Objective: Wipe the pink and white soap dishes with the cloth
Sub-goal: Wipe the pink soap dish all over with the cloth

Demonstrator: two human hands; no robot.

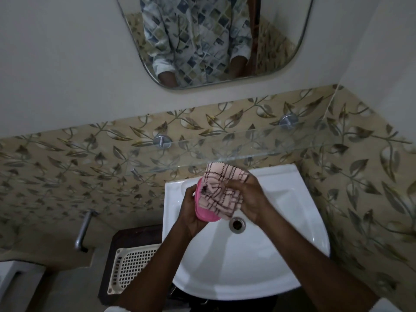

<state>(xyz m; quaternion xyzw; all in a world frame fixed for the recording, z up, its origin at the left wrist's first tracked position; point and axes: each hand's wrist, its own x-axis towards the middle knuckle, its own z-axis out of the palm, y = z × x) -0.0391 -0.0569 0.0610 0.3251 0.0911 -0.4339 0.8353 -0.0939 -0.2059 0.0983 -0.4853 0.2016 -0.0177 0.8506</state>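
Note:
Over the white sink (281, 255) my left hand (191, 212) grips a pink soap dish (203, 216) from its left side and underneath. My right hand (248, 199) presses a pale pink cloth with dark check lines (221, 192) onto the top of the dish, so most of the dish is covered. Only the dish's left rim and lower end show. No white soap dish is in view.
A glass shelf (225, 145) on two metal mounts runs along the leaf-patterned tile wall just above the sink. The drain (237, 224) lies below my hands. A cream perforated tray (132, 264) rests on a dark stand to the left, near a metal pipe (83, 230). Above hangs a mirror (213, 41).

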